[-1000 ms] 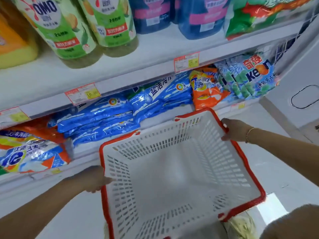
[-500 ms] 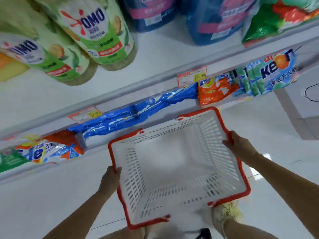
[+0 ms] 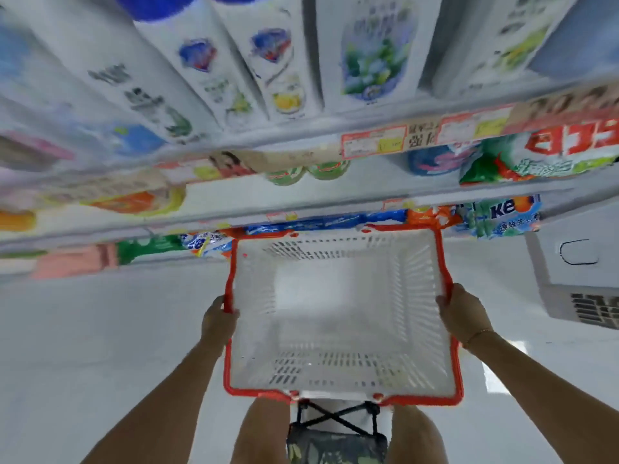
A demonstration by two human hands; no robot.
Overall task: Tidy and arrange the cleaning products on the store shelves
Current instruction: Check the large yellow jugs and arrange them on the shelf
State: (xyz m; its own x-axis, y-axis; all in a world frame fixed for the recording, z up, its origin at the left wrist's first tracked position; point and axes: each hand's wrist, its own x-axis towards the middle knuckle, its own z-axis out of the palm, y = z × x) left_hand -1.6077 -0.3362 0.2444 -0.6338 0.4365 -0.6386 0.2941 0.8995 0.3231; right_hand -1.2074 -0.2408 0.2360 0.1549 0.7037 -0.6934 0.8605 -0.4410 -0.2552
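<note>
White slotted basket (image 3: 335,313) with red rim, left hand (image 3: 217,321) gripping its left rim, right hand (image 3: 464,314) its right rim, fingers curled over both edges, blue detergent bags (image 3: 328,223) just beyond basket's far rim, blurred white bottles (image 3: 268,72) shelved higher above it

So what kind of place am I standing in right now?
Most likely a shop's cleaning-products aisle. Price tags line the shelves, which are stocked with detergent bags and bottles. The left hand and right hand hold a red-rimmed basket.
</note>
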